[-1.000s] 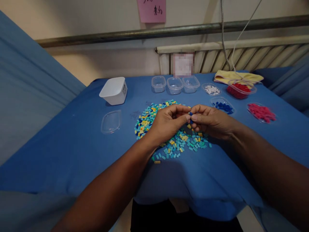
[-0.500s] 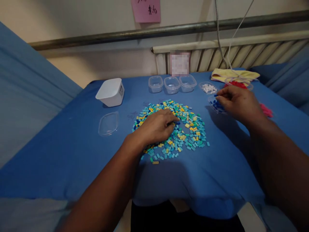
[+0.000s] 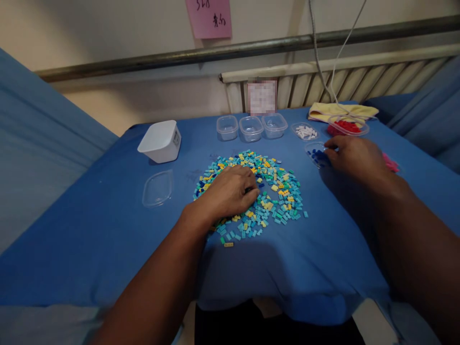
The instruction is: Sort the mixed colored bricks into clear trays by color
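My left hand [image 3: 235, 190] rests on a spread pile of small toy building bricks [image 3: 287, 194], mostly turquoise and yellow, with some green and dark blue. Its fingers are curled under, and whatever they grip is hidden. My right hand [image 3: 354, 155] is over a shallow clear dish [image 3: 312, 161] of dark blue bricks [image 3: 319, 157]. Thumb and forefinger are slightly apart there, with no brick visible between them. A lone tan brick [image 3: 228, 245] lies at the near edge of the pile.
Behind the pile stand three clear tubs [image 3: 250, 129]. Dishes of white bricks [image 3: 306, 132] and red bricks [image 3: 344, 127] are at the back right, near a yellow cloth [image 3: 319, 112]; pink bricks [image 3: 391, 164] show past my right wrist. At left are a white tub [image 3: 161, 143] and clear lid [image 3: 158, 189].
My right hand has lowered slightly toward the blue dish, and the blue brick at its fingertips no longer shows there. My left fingers have drawn inward over the pile. The view has shifted slightly.
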Available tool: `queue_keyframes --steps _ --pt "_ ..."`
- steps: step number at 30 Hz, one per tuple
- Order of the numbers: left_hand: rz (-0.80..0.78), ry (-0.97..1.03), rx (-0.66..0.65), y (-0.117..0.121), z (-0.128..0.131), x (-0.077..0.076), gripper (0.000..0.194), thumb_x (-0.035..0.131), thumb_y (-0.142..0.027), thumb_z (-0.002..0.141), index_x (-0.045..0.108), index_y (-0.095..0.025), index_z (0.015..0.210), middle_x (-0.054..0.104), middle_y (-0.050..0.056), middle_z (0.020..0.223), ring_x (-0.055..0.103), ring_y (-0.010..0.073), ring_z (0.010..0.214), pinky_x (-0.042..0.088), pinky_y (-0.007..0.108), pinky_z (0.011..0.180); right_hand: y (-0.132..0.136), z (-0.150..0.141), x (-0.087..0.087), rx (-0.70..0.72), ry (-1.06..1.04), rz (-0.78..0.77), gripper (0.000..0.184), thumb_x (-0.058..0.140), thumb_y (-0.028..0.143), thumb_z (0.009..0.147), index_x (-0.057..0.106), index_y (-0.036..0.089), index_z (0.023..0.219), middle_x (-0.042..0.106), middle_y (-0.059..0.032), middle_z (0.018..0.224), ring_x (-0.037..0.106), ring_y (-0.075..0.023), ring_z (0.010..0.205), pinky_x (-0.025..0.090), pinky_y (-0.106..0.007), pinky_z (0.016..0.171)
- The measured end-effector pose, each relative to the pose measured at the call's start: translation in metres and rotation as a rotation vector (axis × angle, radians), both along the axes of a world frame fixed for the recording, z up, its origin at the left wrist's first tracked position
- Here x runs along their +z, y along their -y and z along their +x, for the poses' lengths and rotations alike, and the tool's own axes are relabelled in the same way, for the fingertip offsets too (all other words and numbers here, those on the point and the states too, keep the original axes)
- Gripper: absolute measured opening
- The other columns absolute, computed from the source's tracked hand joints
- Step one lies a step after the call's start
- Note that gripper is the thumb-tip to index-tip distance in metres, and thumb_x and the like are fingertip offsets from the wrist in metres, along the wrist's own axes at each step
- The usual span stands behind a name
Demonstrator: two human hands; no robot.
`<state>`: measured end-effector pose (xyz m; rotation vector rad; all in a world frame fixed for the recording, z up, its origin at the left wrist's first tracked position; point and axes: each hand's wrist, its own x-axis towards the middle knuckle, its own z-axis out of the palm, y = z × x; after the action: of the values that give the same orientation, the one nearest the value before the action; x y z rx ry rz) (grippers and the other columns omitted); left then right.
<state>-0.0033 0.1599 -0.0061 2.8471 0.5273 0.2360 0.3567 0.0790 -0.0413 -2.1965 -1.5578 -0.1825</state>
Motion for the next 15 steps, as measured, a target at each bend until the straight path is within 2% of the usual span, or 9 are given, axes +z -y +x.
queue_keyframes --steps 3,6,9,10,12,15 --pt "-0.025 0.014 0.015 0.001 0.0 0.001 0.024 0.058 -0.029 0.103 0.075 -0.016 0.092 0.07 0.008 0.1 0.064 0.0235 0.097 0.048 0.041 0.094 0.001 -0.019 0.008 0.102 -0.013 0.049 0.026 0.062 0.035 0.098 0.081 0.021 0.109 0.078 -0.0175 0.104 0.07 -0.0363 0.093 0.051 -0.05 0.083" --pt "-0.08 0.034 0.009 -0.001 -0.001 0.0 0.02 0.06 -0.027 0.103 0.074 -0.017 0.094 0.07 0.007 0.101 0.064 0.0225 0.098 0.048 0.039 0.094 0.003 -0.058 0.014 0.397 -0.125 0.14 0.027 0.061 0.034 0.102 0.08 0.02 0.113 0.08 -0.016 0.113 0.073 -0.0339 0.103 0.054 -0.048 0.091" --pt "-0.11 0.043 0.011 -0.005 -0.003 -0.002 0.019 0.059 -0.027 0.104 0.073 -0.017 0.095 0.071 0.007 0.101 0.064 0.0219 0.098 0.048 0.038 0.094 0.008 -0.105 0.013 0.734 -0.219 0.056 0.022 0.061 0.031 0.105 0.079 0.022 0.113 0.08 -0.0101 0.109 0.073 -0.0264 0.102 0.054 -0.04 0.091" --pt "-0.107 0.039 0.013 -0.007 -0.003 -0.003 0.02 0.059 -0.027 0.104 0.073 -0.017 0.095 0.071 0.007 0.1 0.064 0.0218 0.097 0.048 0.038 0.094 0.01 -0.119 0.012 0.808 -0.22 0.011 0.02 0.062 0.031 0.105 0.078 0.023 0.113 0.08 -0.0089 0.109 0.073 -0.0252 0.102 0.053 -0.038 0.091" --pt "-0.094 0.022 0.019 -0.009 -0.003 -0.004 0.022 0.056 -0.027 0.105 0.073 -0.017 0.094 0.071 0.008 0.1 0.064 0.0217 0.096 0.048 0.038 0.094 0.012 -0.139 0.008 0.857 -0.197 -0.054 0.017 0.062 0.029 0.105 0.077 0.023 0.113 0.08 -0.0086 0.11 0.072 -0.0248 0.104 0.051 -0.037 0.092" --pt "-0.094 0.0 0.032 -0.009 -0.002 -0.005 0.024 0.054 -0.025 0.106 0.074 -0.016 0.094 0.072 0.009 0.102 0.064 0.0219 0.097 0.048 0.038 0.094 0.011 -0.153 0.005 0.801 -0.176 -0.089 0.012 0.065 0.027 0.103 0.075 0.022 0.108 0.079 -0.0084 0.107 0.071 -0.0256 0.102 0.049 -0.036 0.089"
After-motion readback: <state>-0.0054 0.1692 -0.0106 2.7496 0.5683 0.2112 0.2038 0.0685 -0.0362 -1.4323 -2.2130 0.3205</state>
